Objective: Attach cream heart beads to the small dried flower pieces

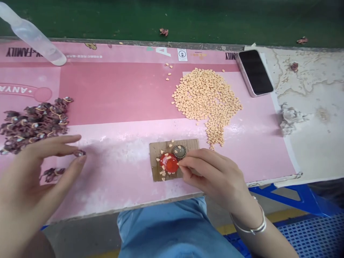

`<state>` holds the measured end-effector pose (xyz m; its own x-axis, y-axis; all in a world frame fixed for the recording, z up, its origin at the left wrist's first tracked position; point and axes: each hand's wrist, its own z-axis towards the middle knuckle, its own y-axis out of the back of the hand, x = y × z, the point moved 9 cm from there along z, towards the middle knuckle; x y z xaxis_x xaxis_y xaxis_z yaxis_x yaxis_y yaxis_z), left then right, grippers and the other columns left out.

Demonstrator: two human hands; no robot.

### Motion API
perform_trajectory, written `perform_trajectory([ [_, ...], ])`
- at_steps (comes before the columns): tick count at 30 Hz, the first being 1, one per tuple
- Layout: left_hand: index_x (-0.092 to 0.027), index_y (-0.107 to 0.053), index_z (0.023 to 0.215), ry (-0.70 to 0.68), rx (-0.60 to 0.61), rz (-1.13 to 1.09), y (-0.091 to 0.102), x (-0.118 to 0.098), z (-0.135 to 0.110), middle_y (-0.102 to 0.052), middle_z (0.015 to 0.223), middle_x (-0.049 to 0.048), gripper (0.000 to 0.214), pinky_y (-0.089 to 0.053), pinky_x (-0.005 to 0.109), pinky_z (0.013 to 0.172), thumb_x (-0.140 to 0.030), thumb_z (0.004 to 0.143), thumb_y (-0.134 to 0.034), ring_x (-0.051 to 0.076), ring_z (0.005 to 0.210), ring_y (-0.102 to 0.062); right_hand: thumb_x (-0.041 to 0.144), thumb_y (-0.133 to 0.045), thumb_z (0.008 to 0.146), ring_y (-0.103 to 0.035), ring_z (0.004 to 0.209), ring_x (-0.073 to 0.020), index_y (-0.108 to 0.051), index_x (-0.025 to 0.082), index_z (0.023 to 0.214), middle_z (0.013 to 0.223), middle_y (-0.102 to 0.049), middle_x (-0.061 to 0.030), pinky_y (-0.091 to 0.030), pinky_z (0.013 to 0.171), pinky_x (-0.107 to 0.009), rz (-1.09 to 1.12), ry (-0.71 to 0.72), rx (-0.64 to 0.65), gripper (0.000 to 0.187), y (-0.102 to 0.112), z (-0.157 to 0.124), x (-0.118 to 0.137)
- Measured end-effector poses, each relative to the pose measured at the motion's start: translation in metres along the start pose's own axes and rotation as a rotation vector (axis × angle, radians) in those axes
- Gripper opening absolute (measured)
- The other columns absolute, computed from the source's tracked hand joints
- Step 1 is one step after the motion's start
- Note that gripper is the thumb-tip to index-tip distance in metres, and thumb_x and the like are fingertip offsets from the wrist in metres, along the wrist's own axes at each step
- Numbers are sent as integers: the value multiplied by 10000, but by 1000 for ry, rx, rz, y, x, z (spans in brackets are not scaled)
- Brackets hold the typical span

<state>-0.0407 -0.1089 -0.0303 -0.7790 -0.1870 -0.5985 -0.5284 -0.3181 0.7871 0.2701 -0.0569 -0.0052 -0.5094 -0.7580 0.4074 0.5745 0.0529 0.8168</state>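
Note:
Between the thumb and index finger of my left hand is a small dark brown figure with a pale spot. Close by, a similar figure lies under that hand, and several more form a dark heap, some with yellowish bands. The fingertips of my right hand are pinched on a tiny tan piece at the right edge of a red shallow cap. That cap sits on a small wooden board beside a metal bottle cap. Loose tan pieces dot the board.
A large spread of tan pieces covers part of the pink mat. Behind it to the right lies a phone, near crumpled white tissue. A translucent squeeze bottle leans in at the back left. Green surface runs behind.

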Motion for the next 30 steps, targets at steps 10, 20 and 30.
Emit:
perform_trajectory([
  [10,-368,-838,1063,122,-96,-468,-26,-44,-40,-833,949,-76,269,-637,197,810,-205,851,-805,120,849,-782,70,-528,1091,-680,708,-135,-650,202,913,831,-730,-24,-577,674,-254,-36,11,54,253,-2,1,6],
  [20,-344,-867,871,359,170,-912,-80,-69,-60,-773,785,18,122,-650,224,648,-463,882,-893,171,714,-733,67,-572,1063,-698,689,-144,-685,209,944,835,-761,-31,-613,654,-279,-49,12,50,216,10,3,12],
  [30,-338,-878,870,565,497,-1203,-119,-87,-71,-708,720,13,210,-574,153,573,-535,823,-932,111,603,-662,50,-680,982,-751,746,-117,-738,225,997,840,-789,11,-662,741,-217,196,-41,-59,185,16,5,31],
])
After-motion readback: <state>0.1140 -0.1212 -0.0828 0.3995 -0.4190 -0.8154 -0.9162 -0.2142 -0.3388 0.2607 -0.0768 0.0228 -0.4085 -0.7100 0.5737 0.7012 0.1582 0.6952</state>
